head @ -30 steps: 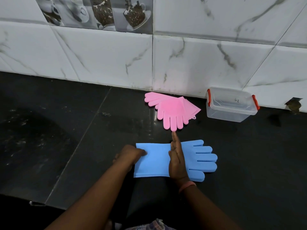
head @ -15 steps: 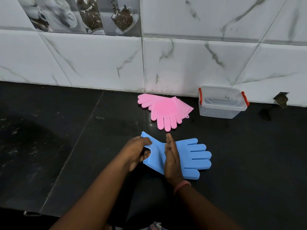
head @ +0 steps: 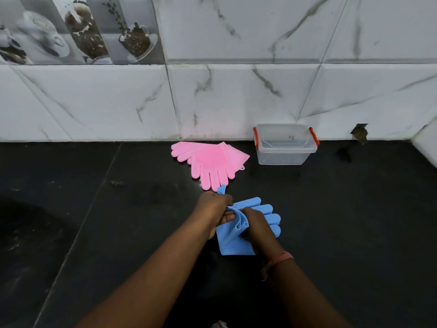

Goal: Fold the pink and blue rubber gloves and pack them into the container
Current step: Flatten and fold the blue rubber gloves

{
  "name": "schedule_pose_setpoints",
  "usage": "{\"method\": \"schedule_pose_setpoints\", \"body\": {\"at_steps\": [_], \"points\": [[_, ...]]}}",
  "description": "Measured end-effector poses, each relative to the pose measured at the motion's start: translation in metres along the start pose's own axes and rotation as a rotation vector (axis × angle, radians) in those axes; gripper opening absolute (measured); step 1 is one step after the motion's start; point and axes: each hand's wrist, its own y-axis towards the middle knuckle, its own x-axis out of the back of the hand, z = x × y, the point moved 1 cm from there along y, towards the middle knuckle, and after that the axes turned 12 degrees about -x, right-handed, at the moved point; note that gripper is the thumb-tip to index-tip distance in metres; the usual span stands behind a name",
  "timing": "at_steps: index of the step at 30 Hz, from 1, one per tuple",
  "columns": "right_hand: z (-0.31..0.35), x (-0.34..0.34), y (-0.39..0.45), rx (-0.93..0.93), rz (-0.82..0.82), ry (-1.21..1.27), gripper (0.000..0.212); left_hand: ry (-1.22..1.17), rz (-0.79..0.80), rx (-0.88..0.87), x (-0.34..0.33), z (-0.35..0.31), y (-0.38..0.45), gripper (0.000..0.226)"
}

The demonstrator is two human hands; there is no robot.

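The left hand [head: 214, 209] is curled round the cuff end of the blue gloves [head: 246, 227], a small tab of blue poking up past its knuckles, and it is carrying that end over toward the fingers. The right hand [head: 256, 224] lies on the gloves at the middle, where the rubber buckles into soft ridges; its fingers look bent over the bunched fold, though how firmly they pinch it cannot be told. To fold well, I would keep the right hand pressing along one straight line, lay the cuff flat over the finger end with the edges matched, then smooth the ridges out, since this springy rubber will likely open again if let go early. The gloves are thin, matte and floppy, square at the cuff, with rounded fingers splayed away from the hands. Just beyond the blue gloves lie the pink gloves [head: 209, 160], overlapped like a fan, one palm finely nubbed. Beyond and to the right of the blue gloves, against the marble wall [head: 236, 95], stands the container [head: 285, 145], a clear plastic box with red clips, on the glossy black counter [head: 118, 209].
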Motion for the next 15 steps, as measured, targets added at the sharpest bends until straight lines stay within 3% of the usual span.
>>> {"method": "schedule_pose_setpoints", "body": {"at_steps": [3, 7, 9, 12, 15], "points": [[-0.004, 0.008, -0.005, -0.112, 0.140, 0.318, 0.020, 0.042, 0.019, -0.005, -0.013, 0.004, -0.004, 0.012], [-0.007, 0.010, -0.017, -0.060, 0.271, 0.467, 0.055, 0.118, -0.030, -0.072, -0.020, 0.004, -0.006, 0.015], [-0.012, 0.010, -0.020, 0.014, 0.261, 0.448, 0.057, 0.118, -0.054, -0.079, -0.018, 0.004, -0.006, 0.016], [-0.011, 0.010, -0.026, 0.148, 0.179, 0.276, 0.045, 0.130, -0.101, -0.072, -0.015, 0.006, -0.005, 0.029], [-0.012, 0.007, -0.027, 0.192, 0.222, 0.170, 0.048, 0.063, -0.114, -0.044, -0.015, 0.007, -0.006, 0.032]]}}
